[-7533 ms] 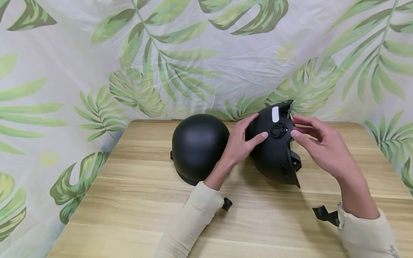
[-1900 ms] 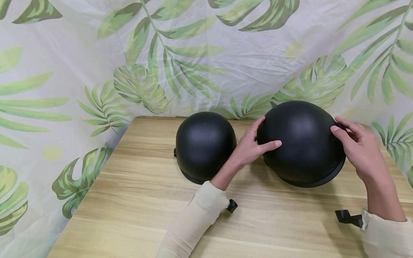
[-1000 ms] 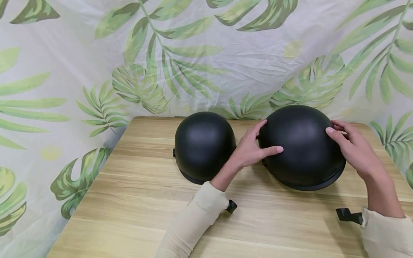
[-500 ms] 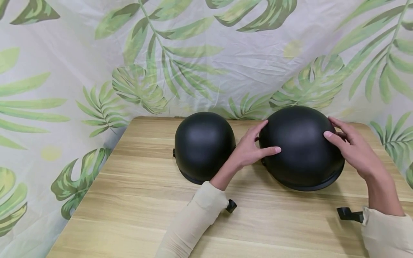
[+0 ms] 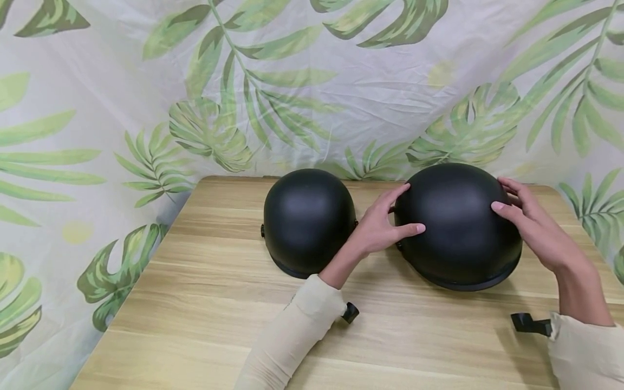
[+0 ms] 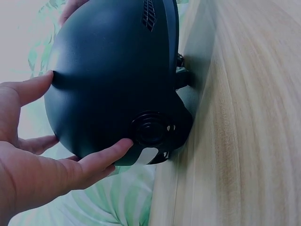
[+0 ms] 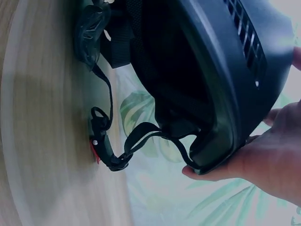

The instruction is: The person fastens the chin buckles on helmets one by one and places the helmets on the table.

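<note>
A black helmet [image 5: 455,227] is held dome up, tilted, at the right of the table in the head view. My left hand [image 5: 382,225] holds its left side, thumb on the dome. In the left wrist view, a finger of that hand lies beside a round side dial [image 6: 151,128]. My right hand [image 5: 533,222] grips the right side, its fingers partly hidden behind the shell. In the right wrist view, a chin strap with a buckle [image 7: 106,146] hangs from the helmet, close over the wood. A second, smaller black helmet [image 5: 309,222] stands left of my left hand.
Both helmets are on or over a light wooden table [image 5: 205,319] with rounded back corners. Directly behind it hangs a leaf-patterned cloth [image 5: 292,81]. Black mounts stick out from both sleeves, the left mount [image 5: 350,312] and the right mount [image 5: 530,324] low over the table.
Since the oldest frame the held helmet has turned from its side to dome up and shifted right, both hands with it. Over the last second it has sunk slightly; the smaller helmet stayed put.
</note>
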A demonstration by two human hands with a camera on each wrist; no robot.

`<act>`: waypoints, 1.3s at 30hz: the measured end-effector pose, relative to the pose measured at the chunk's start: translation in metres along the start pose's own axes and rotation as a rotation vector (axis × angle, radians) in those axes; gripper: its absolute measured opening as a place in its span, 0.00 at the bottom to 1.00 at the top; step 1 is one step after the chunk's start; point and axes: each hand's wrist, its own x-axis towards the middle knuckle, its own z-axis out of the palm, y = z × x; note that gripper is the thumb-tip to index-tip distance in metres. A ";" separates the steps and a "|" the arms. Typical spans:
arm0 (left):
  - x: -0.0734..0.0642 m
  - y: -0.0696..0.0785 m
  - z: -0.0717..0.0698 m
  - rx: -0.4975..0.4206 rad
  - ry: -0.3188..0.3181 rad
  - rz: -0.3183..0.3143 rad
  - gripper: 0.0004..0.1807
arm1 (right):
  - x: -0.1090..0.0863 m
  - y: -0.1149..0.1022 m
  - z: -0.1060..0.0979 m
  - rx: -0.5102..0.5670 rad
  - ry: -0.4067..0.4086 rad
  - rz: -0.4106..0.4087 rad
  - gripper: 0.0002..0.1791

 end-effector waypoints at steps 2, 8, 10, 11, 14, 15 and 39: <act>0.000 0.002 0.000 0.023 -0.013 0.019 0.50 | 0.000 0.001 -0.001 -0.008 -0.003 -0.005 0.39; 0.002 0.003 -0.001 0.083 -0.059 0.064 0.51 | -0.001 0.005 -0.006 0.003 -0.021 0.002 0.37; 0.002 0.002 -0.001 0.084 -0.057 0.062 0.51 | -0.001 0.007 -0.008 0.008 -0.023 0.006 0.37; 0.002 0.002 0.000 0.083 -0.052 0.058 0.51 | -0.001 0.008 -0.009 0.005 -0.022 0.007 0.36; 0.002 0.002 0.001 0.075 -0.032 0.057 0.51 | 0.000 0.010 -0.010 -0.008 -0.022 0.008 0.36; 0.002 0.002 0.001 0.070 -0.024 0.058 0.51 | 0.000 0.010 -0.011 -0.015 -0.020 0.012 0.36; -0.002 0.006 0.010 0.112 -0.031 -0.009 0.41 | 0.001 0.024 -0.013 -0.025 -0.122 0.096 0.45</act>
